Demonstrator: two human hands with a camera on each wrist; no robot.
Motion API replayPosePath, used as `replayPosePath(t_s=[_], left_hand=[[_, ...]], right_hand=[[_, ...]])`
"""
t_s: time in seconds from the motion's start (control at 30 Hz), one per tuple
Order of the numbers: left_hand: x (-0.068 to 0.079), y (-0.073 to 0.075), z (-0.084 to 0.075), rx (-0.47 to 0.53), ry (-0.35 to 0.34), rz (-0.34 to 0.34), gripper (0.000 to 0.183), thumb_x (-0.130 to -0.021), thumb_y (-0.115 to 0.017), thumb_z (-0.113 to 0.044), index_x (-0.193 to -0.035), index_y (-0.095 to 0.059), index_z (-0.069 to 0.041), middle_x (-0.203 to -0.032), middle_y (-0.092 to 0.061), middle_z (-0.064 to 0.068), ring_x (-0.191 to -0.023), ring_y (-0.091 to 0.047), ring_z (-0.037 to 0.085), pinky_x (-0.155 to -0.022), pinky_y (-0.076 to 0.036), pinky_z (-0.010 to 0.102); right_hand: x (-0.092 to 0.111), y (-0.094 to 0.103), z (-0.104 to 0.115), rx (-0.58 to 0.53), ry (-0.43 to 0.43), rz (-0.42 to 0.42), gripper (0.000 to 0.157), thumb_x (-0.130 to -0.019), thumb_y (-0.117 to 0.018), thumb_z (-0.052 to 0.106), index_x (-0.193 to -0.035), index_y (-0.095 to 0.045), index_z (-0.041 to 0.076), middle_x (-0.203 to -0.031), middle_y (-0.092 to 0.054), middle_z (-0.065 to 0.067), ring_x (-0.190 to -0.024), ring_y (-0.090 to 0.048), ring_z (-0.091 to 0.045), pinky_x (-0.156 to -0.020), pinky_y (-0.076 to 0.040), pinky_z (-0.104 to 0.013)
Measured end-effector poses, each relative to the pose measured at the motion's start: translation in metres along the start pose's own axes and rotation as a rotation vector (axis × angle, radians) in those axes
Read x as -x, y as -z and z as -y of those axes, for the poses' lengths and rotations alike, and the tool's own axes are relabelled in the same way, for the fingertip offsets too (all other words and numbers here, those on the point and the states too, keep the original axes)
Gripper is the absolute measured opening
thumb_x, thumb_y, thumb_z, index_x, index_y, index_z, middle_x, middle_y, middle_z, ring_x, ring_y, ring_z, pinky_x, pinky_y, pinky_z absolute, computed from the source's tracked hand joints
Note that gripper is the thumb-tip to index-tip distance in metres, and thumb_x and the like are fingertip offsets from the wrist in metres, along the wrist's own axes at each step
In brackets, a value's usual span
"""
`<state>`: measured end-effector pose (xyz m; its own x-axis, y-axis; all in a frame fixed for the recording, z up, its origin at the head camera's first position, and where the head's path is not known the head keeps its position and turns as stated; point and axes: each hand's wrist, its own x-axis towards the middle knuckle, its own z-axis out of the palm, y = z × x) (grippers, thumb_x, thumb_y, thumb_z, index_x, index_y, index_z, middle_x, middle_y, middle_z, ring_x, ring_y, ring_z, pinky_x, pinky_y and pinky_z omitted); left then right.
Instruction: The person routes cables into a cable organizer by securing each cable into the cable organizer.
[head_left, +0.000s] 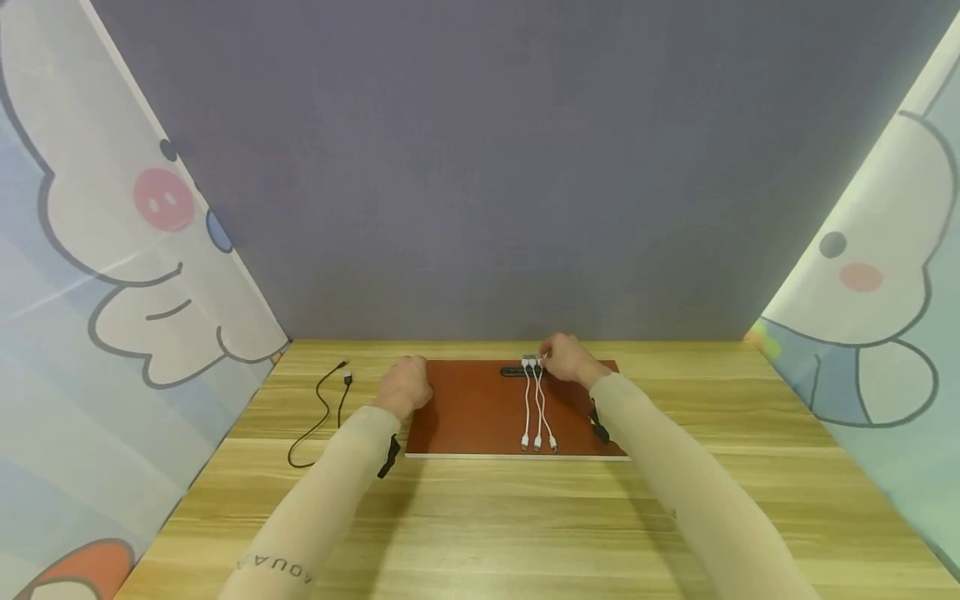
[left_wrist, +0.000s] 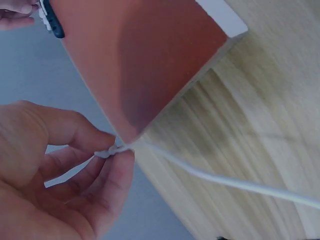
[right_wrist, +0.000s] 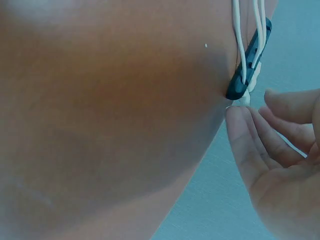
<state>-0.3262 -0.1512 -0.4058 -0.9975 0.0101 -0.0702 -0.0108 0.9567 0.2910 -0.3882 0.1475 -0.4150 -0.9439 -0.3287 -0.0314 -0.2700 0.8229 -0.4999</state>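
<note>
At the back left corner of the reddish-brown board [head_left: 465, 408], my left hand [head_left: 405, 387] pinches a white cable [left_wrist: 240, 185] between thumb and fingertips. From there this cable runs off over the wood. My right hand [head_left: 570, 360] is at the board's back edge, beside a black cable holder [right_wrist: 237, 87]. Its fingertips are right at the end of a white plug [right_wrist: 245, 99] sticking out behind the holder, with the thumb apart from them. Several white cables [head_left: 538, 408] pass through the holder and hang toward the front of the board.
A black cable [head_left: 300, 437] with a USB plug [head_left: 348, 378] lies on the wooden table [head_left: 480, 525], left of the board and partly behind my left forearm. A grey wall [head_left: 480, 167] stands at the back, with cartoon-printed panels on both sides.
</note>
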Motion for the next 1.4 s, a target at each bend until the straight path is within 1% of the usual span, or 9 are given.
replayPosePath(t_s=[0.2, 0.3, 0.4, 0.53, 0.63, 0.87, 0.97, 1.17, 1.4], left_hand=[[0.01, 0.008, 0.002, 0.136, 0.007, 0.025, 0.032, -0.086, -0.06, 0.008, -0.118, -0.065, 0.006, -0.098, -0.066, 0.015, -0.066, -0.052, 0.022, -0.058, -0.043, 0.033], [0.015, 0.012, 0.003, 0.178, -0.001, 0.032, 0.045, -0.086, -0.056, 0.011, -0.131, -0.06, 0.007, -0.112, -0.066, 0.018, -0.07, -0.054, 0.023, -0.061, -0.044, 0.033], [0.018, 0.016, 0.003, 0.186, -0.028, 0.026, 0.053, -0.084, -0.054, 0.013, -0.136, -0.057, 0.008, -0.124, -0.065, 0.022, -0.075, -0.055, 0.024, -0.065, -0.046, 0.034], [0.021, 0.023, 0.0, 0.17, -0.088, 0.012, 0.035, -0.081, -0.055, 0.012, -0.113, -0.067, 0.005, -0.107, -0.068, 0.019, -0.077, -0.056, 0.025, -0.066, -0.047, 0.036], [0.022, 0.029, -0.004, 0.168, -0.13, 0.009, 0.02, -0.08, -0.057, 0.011, -0.095, -0.065, 0.0, -0.092, -0.065, 0.013, -0.076, -0.055, 0.025, -0.065, -0.047, 0.038], [0.029, 0.041, -0.019, 0.186, -0.179, 0.012, 0.03, -0.081, -0.057, 0.008, -0.107, -0.067, -0.002, -0.099, -0.066, 0.011, -0.074, -0.054, 0.023, -0.065, -0.046, 0.037], [0.032, 0.042, -0.024, 0.196, -0.214, -0.008, 0.028, -0.083, -0.059, 0.006, -0.108, -0.068, -0.003, -0.094, -0.065, 0.008, -0.073, -0.053, 0.022, -0.066, -0.046, 0.037], [0.035, 0.038, -0.036, 0.261, -0.34, -0.088, 0.024, -0.084, -0.063, 0.0, -0.106, -0.071, -0.002, -0.087, -0.065, 0.005, -0.077, -0.057, 0.022, -0.075, -0.051, 0.041], [0.036, 0.037, -0.05, 0.391, -0.376, -0.165, 0.026, -0.083, -0.066, -0.001, -0.107, -0.073, -0.005, -0.09, -0.07, 0.003, -0.085, -0.066, 0.019, -0.08, -0.053, 0.038]], right_hand=[[0.006, 0.003, 0.002, -0.006, 0.032, 0.002, 0.031, -0.102, -0.061, 0.015, -0.126, -0.067, -0.004, -0.125, -0.066, -0.02, -0.113, -0.062, -0.037, -0.094, -0.051, -0.05], [0.01, 0.005, 0.004, -0.001, 0.059, -0.006, 0.029, -0.101, -0.062, 0.015, -0.123, -0.068, -0.003, -0.122, -0.068, -0.019, -0.112, -0.063, -0.036, -0.094, -0.05, -0.05], [0.014, 0.006, 0.004, -0.006, 0.08, -0.015, 0.027, -0.101, -0.063, 0.015, -0.12, -0.07, -0.003, -0.118, -0.07, -0.017, -0.108, -0.064, -0.035, -0.093, -0.05, -0.05], [0.02, 0.007, 0.006, -0.02, 0.121, -0.024, 0.025, -0.1, -0.064, 0.014, -0.117, -0.071, -0.002, -0.115, -0.071, -0.016, -0.108, -0.066, -0.035, -0.094, -0.051, -0.051], [0.025, 0.007, 0.008, -0.043, 0.146, -0.022, 0.024, -0.1, -0.064, 0.014, -0.117, -0.071, -0.002, -0.116, -0.071, -0.016, -0.109, -0.066, -0.035, -0.094, -0.051, -0.051], [0.037, 0.002, 0.016, -0.224, 0.168, 0.023, 0.024, -0.101, -0.062, 0.008, -0.118, -0.068, -0.007, -0.111, -0.071, -0.016, -0.087, -0.07, -0.031, -0.07, -0.056, -0.035], [0.04, 0.0, 0.02, -0.221, 0.2, 0.025, 0.025, -0.1, -0.063, 0.009, -0.118, -0.069, -0.007, -0.108, -0.072, -0.014, -0.085, -0.068, -0.026, -0.071, -0.055, -0.035], [0.041, -0.005, 0.023, -0.203, 0.234, 0.037, 0.024, -0.1, -0.065, 0.013, -0.117, -0.07, -0.004, -0.103, -0.072, -0.006, -0.085, -0.065, -0.016, -0.074, -0.054, -0.036], [0.047, -0.014, 0.029, -0.218, 0.284, 0.093, 0.025, -0.1, -0.066, 0.019, -0.117, -0.072, 0.001, -0.105, -0.071, -0.001, -0.088, -0.064, -0.014, -0.076, -0.053, -0.036]])
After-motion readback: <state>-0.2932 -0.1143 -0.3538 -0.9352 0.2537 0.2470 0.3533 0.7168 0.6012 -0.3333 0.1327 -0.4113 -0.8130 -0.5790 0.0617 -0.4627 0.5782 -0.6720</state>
